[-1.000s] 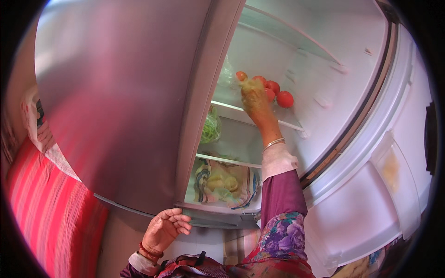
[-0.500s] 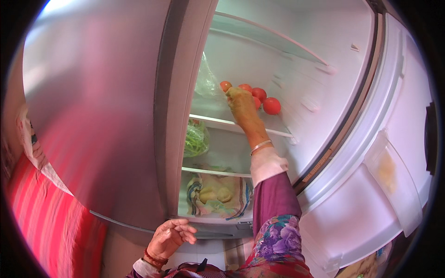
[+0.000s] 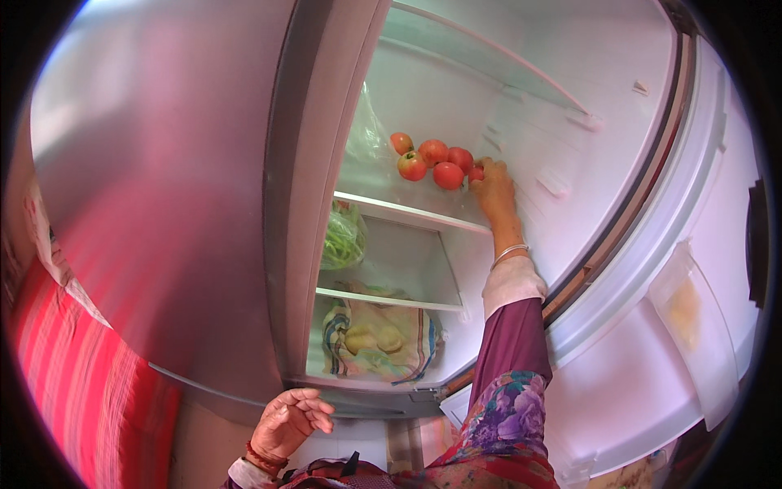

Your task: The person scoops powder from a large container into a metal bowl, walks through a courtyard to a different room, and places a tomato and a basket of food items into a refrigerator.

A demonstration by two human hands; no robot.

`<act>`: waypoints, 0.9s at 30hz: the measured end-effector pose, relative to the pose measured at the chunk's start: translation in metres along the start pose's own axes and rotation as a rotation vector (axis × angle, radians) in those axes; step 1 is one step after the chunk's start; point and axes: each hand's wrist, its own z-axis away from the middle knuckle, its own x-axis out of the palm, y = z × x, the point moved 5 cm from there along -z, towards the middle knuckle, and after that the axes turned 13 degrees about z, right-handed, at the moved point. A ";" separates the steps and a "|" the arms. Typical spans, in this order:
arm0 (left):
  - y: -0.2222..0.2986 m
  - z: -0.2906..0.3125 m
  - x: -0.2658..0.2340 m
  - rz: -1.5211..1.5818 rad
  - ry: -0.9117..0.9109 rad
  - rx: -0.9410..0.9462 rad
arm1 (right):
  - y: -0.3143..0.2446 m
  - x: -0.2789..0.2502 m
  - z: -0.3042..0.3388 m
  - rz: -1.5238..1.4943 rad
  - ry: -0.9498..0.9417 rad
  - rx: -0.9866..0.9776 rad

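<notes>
Inside the open fridge, my right hand (image 3: 496, 196) reaches onto the middle shelf (image 3: 407, 209). Its fingers are closed around the rightmost red tomato (image 3: 476, 174), which they partly hide. Close to its left lie several more tomatoes: a round red tomato (image 3: 447, 175) in front, a greenish-red tomato (image 3: 412, 166) with its stem end showing, and others behind. My left hand (image 3: 292, 421) hovers low in front of the fridge, palm turned inward. Its fingers are loosely bent and apart, with nothing in them.
A clear plastic bag (image 3: 368, 143) stands left of the tomatoes. Below sits a bag of green vegetables (image 3: 343, 236); at the bottom, a striped cloth or bag (image 3: 383, 334) holds pale round items. The fridge door (image 3: 643, 367) swings out at right; a grey door panel (image 3: 187, 187) fills the left.
My right hand has moved right, from the left tomatoes to the rightmost one. The greenish-red tomato now shows where the hand was. My left hand has barely moved.
</notes>
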 end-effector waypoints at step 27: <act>-0.014 -0.034 0.015 -0.085 -0.037 -0.138 | -0.020 -0.046 0.033 -1.872 -0.300 0.345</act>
